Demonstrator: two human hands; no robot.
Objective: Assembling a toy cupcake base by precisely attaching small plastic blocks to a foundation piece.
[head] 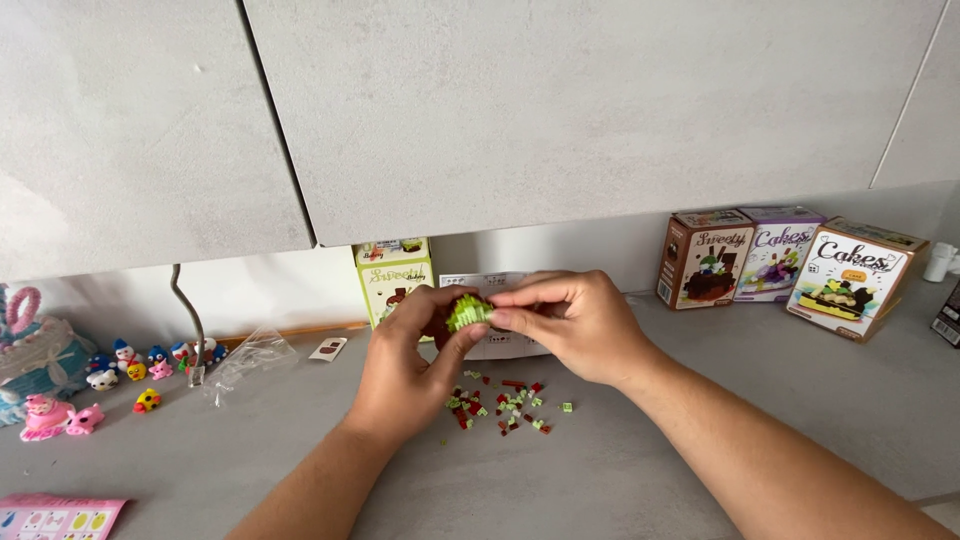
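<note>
Green and dark brown, one small brick model [466, 313] sits between both hands, raised above the grey tabletop [650, 440]. The left hand [405, 365] cups it from below, its fingers curled around the brown part with the thumb against the green side. The right hand [570, 325] has its fingers [510, 298] pressed together, pinching the model's green top edge. Much of the model is hidden by both hands, so its shape is hard to make out.

Under the hands lies one scatter of loose tiny bricks [503, 400], green, red and pale, too small to count. One paper sheet [500, 345] lies behind, mostly covered. One green box [392, 275] stands behind the left hand, partly hidden. Three more boxes [780, 262] stand in a row at the right. A clear plastic bag [245, 360] lies to the left, near small toy figures [150, 360].
</note>
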